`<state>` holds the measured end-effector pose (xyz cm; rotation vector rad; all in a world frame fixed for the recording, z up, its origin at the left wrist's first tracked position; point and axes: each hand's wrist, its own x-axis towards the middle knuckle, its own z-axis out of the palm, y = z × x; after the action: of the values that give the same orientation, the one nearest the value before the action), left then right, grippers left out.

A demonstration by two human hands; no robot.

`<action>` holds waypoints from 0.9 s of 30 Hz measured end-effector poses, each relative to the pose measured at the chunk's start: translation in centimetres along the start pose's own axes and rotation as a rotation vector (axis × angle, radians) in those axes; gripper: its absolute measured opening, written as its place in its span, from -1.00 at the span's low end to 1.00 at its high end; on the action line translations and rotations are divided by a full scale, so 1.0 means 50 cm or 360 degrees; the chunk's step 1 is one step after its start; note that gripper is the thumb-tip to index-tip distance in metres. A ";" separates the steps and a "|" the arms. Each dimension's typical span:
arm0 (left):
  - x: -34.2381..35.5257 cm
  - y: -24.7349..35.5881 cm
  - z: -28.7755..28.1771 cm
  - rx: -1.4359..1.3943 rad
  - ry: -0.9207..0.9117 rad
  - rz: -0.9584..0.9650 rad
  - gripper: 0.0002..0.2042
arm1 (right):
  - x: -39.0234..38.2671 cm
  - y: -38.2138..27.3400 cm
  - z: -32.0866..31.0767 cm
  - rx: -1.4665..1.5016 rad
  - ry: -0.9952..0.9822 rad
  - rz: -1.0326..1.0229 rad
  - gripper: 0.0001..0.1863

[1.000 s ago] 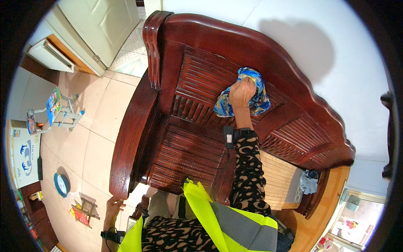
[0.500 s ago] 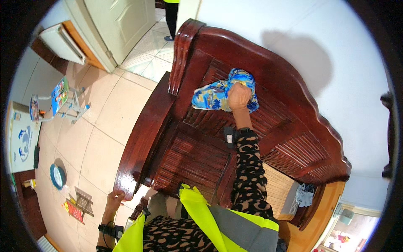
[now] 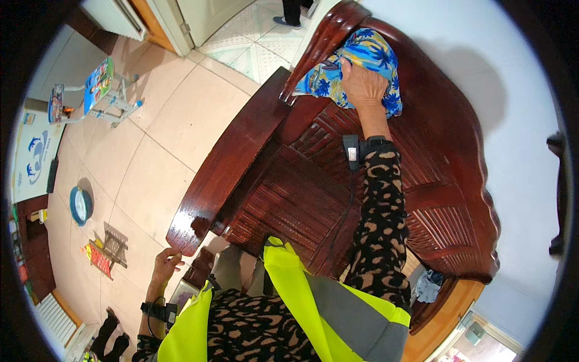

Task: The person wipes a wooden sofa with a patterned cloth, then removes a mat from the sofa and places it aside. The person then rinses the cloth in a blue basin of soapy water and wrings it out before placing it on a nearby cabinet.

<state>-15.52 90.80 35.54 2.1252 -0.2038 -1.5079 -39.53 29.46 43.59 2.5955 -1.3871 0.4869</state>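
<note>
A dark reddish-brown carved wooden sofa (image 3: 449, 139) fills the middle of the head view. With fingers spread over a blue cloth (image 3: 381, 49) patterned with palm trees and yellow patches, my right hand (image 3: 365, 84) presses it bunched against the upper left of the backrest, by the scrolled corner post. Part of the cloth hangs out to the left of the hand. My left hand (image 3: 165, 265) is at the front end of the glossy armrest (image 3: 232, 160), its fingers loosely bent and apart, holding nothing. Whether its fingertips touch the wood is hard to see.
On the tiled floor to the left are a small folding chair (image 3: 99, 90), a blue basin (image 3: 80, 205) and a low red stool (image 3: 101, 259). Grey-blue cloth (image 3: 428, 285) lies at the sofa's far right. People's legs show at the top and lower left.
My right hand has moved the cloth up the backrest toward the corner post. The view has shifted, and my left hand stays by the armrest end, its fingers now looser.
</note>
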 end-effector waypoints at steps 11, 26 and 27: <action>0.020 -0.037 -0.014 -0.0041 0.0075 -0.0156 -0.78 | -0.169 0.021 0.298 -0.0145 -0.0341 -0.0284 -0.78; 0.007 0.071 0.034 0.0062 -0.0166 0.0151 -0.71 | -0.622 -0.065 0.317 0.0685 -0.1080 0.1175 -0.47; 0.013 0.087 0.048 0.0133 -0.0185 0.0137 -0.70 | -0.676 -0.075 0.300 0.0908 -0.1066 0.1325 -0.40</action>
<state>-16.74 86.05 36.54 2.0662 -0.4012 -1.5988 -50.76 53.54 17.57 2.5536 -2.9664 0.0677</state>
